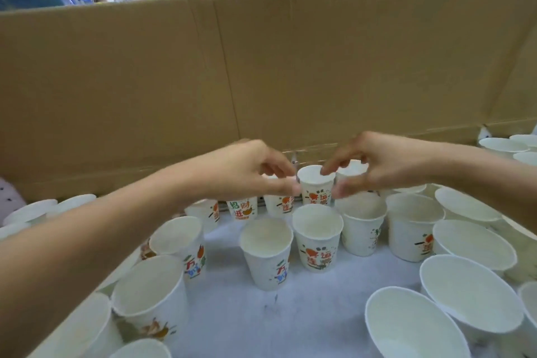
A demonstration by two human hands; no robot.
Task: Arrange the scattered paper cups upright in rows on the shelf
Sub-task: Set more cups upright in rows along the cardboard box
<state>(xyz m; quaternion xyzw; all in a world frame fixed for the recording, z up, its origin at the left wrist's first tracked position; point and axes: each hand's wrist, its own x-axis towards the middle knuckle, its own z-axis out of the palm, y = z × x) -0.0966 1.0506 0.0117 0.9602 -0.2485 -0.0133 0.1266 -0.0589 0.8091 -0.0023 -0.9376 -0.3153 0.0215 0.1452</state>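
Note:
Several white paper cups with coloured print stand upright on the white shelf surface (pixel 319 305). My right hand (pixel 383 166) pinches a back-row cup (pixel 315 187), index finger on its rim and thumb against its right side. My left hand (pixel 250 171) curls over the neighbouring back-row cup (pixel 278 204), thumb and fingers at its rim, which the hand hides. The two hands almost meet. In front of them stands a row of upright cups, among them one at the centre (pixel 317 238) and one to its left (pixel 266 253).
A tall cardboard wall (pixel 261 67) closes off the back of the shelf. Wider white paper bowls (pixel 470 293) crowd the right side. More cups (pixel 151 296) fill the near left. Shop goods show above the cardboard.

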